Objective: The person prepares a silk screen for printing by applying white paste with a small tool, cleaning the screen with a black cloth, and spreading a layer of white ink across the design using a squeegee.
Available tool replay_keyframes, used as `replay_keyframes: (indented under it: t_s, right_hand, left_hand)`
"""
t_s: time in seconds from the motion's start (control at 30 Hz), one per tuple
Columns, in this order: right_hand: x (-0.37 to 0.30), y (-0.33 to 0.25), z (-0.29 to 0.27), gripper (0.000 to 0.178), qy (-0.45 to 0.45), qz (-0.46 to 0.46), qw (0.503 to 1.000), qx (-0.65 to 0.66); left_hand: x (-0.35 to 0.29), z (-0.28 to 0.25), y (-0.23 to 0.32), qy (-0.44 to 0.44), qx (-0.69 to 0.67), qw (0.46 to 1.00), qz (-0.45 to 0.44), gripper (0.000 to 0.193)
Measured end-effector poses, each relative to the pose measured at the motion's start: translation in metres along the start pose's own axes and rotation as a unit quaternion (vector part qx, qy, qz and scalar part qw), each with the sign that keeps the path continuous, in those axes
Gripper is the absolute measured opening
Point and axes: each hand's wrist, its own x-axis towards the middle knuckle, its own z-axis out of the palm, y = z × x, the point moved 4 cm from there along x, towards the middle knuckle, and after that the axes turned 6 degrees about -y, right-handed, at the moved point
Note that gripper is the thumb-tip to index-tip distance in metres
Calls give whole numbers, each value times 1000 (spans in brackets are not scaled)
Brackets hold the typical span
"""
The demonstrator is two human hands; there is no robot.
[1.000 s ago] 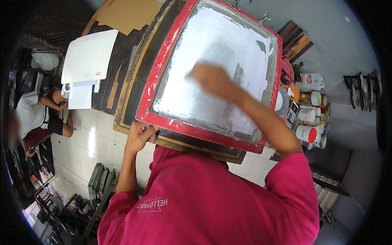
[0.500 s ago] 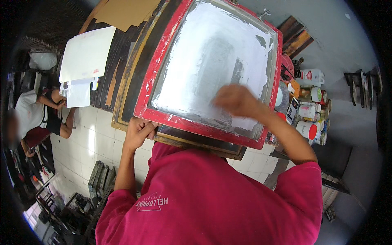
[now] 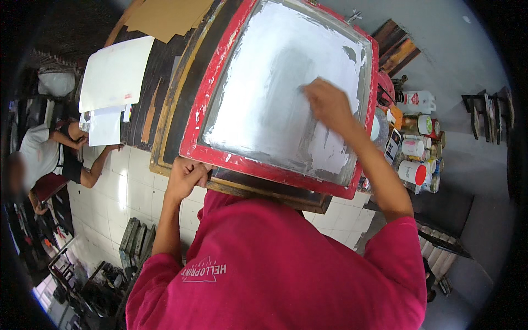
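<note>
A screen-printing frame (image 3: pixel 193 124) with a chipped red rim lies tilted before me, its mesh smeared white and grey. At its near left corner, my left hand (image 3: pixel 188 175) is closed around the lower edge. My right hand (image 3: pixel 328 103) is over the right half of the mesh, fingers pinched together and pointing left. Something small and dark shows at the fingertips, too blurred to name. Around that hand the white coat is rubbed into grey streaks. Beneath the red frame sits a dark board with a worn yellow-brown wooden border (image 3: pixel 159 148).
White sheets (image 3: pixel 115 74) and brown card (image 3: pixel 165 16) lie on the dark table to the left. Jars and tubs (image 3: pixel 411 171) crowd the right side, beside a white jug (image 3: pixel 416 102). Another person (image 3: pixel 41 154) sits at far left. Metal clamps or frames stand on the tiled floor.
My right hand has moved up and slightly right across the mesh. A dark patch near it now reads as longer grey streaks. My left hand stays at the corner.
</note>
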Motion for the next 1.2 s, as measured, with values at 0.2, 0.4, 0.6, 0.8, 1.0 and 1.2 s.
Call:
replay_keyframes:
  t_s: [0.2,0.4,0.6,0.8,1.0,1.2]
  right_hand:
    - [-25,-26,28,20,-163,-76,983,-24]
    - [46,67,-13,20,66,79,994,-18]
    - [-17,12,25,24,-41,-136,990,-15]
    - [57,72,-8,15,99,97,990,5]
    - [23,-18,32,16,-103,-122,987,0]
    - [97,49,6,17,128,69,989,25]
  left_hand:
    - [1,2,10,-4,5,1000,8,35]
    - [1,1,7,-1,11,1000,-8,35]
    - [1,3,11,5,-15,1000,5,33]
    - [1,1,9,-2,-12,1000,-3,32]
    - [0,1,5,11,-9,1000,0,35]
    - [1,4,10,1,-8,1000,14,35]
